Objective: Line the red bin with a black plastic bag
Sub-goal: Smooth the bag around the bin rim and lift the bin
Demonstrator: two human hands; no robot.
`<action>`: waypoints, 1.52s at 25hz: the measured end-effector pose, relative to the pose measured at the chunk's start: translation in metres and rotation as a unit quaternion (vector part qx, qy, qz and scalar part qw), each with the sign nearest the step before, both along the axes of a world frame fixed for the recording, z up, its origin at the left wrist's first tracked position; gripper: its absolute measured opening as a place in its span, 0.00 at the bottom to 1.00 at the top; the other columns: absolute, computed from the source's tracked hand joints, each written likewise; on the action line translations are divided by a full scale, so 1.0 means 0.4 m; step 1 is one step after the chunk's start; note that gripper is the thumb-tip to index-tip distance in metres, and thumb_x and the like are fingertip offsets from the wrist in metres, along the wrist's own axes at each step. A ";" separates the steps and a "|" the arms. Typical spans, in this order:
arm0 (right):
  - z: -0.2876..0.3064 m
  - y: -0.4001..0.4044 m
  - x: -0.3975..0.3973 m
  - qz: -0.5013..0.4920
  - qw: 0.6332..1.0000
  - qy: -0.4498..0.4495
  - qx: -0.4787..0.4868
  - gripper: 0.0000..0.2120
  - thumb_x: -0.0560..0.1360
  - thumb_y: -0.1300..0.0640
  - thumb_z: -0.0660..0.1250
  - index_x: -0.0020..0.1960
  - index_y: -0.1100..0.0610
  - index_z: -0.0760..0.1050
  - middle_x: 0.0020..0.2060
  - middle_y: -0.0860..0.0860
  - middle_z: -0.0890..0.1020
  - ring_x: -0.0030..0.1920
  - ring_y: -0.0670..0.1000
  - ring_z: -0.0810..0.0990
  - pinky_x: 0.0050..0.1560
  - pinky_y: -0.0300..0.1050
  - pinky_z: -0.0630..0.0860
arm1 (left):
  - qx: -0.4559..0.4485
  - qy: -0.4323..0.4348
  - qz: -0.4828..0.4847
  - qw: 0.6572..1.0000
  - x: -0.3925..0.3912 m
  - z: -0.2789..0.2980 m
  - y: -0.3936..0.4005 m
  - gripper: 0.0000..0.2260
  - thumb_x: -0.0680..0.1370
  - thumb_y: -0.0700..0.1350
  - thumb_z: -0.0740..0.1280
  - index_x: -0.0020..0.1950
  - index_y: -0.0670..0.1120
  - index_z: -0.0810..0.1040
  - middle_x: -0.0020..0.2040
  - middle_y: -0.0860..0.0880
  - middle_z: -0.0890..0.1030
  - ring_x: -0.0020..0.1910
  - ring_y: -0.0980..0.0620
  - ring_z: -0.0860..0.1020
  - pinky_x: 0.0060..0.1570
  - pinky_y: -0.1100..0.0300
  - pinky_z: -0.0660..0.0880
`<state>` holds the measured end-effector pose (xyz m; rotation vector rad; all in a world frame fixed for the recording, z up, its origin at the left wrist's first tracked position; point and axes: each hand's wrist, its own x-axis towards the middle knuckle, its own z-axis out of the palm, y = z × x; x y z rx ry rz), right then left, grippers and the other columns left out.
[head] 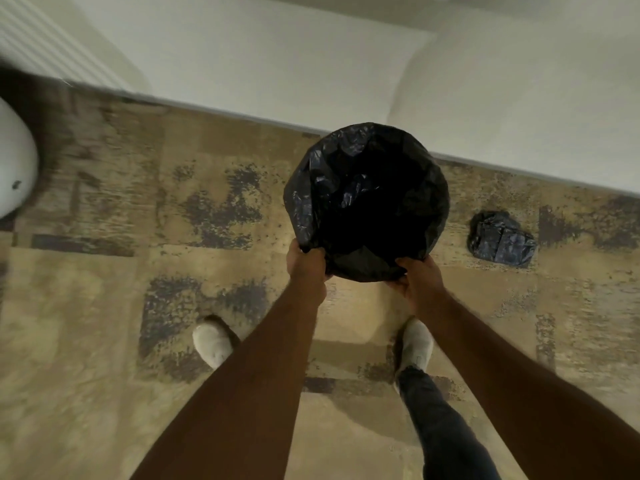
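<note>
**Bag over rim, both hands on near edge**

Black plastic bag [367, 199] is spread open over the bin's mouth, standing on the carpet [104, 306] close to the wall's baseboard. No red visible anywhere, so the bin itself is fully hidden under the film from this angle.

Left hand [306, 263] is closed on a bunch of bag at the near-left of the rim. Right hand [420, 278] is wrapped around the near-right edge, thumb on top of the film and fingers curled under. Both are touching the bag, on the side nearest the person; the far rim is untouched.

Handling, my read: film is thin, light, limp and slick, and creases everywhere. It won't hold shape on its own and will slip back in if not folded over. Grip the hem, not the belly, and pull down outside the rim. It tears if yanked against the edge.

A second wad of black plastic [500, 239] lies on the carpet just right of the bin, apart from it.
</note>
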<state>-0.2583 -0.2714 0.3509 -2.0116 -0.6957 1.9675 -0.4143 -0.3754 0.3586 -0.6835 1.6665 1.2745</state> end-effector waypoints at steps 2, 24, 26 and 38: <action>0.017 -0.095 -0.104 -0.011 1.000 -0.002 0.008 0.24 0.82 0.69 0.60 0.75 0.51 0.69 0.55 0.52 0.81 0.50 0.56 0.84 0.32 0.46 0.85 | 0.005 0.007 -0.027 1.000 -0.110 0.017 -0.091 0.19 0.81 0.30 0.61 0.69 0.46 0.74 0.63 0.39 0.80 0.60 0.35 0.80 0.57 0.34 0.81; -0.028 -0.471 -0.953 0.040 0.998 0.046 0.008 0.26 0.81 0.71 0.59 0.76 0.54 0.68 0.63 0.56 0.80 0.51 0.54 0.83 0.31 0.41 0.83 | 0.020 0.003 0.058 0.998 -0.943 0.021 -0.507 0.22 0.82 0.29 0.61 0.75 0.44 0.70 0.67 0.37 0.78 0.59 0.36 0.79 0.47 0.43 0.80; -0.065 -0.480 -1.045 0.062 0.997 0.052 0.002 0.26 0.81 0.71 0.59 0.76 0.54 0.68 0.64 0.57 0.79 0.53 0.55 0.83 0.32 0.42 0.84 | 0.010 0.006 0.077 0.997 -1.025 -0.014 -0.529 0.22 0.82 0.29 0.62 0.74 0.43 0.70 0.68 0.37 0.78 0.60 0.35 0.78 0.49 0.41 0.80; -0.386 -0.526 -1.496 0.141 0.990 -0.009 0.001 0.26 0.82 0.67 0.61 0.78 0.53 0.66 0.73 0.57 0.74 0.68 0.61 0.78 0.46 0.51 0.84 | 0.026 -0.016 0.127 0.991 -1.432 -0.381 -0.639 0.25 0.81 0.28 0.61 0.76 0.47 0.70 0.72 0.38 0.75 0.69 0.33 0.75 0.55 0.39 0.78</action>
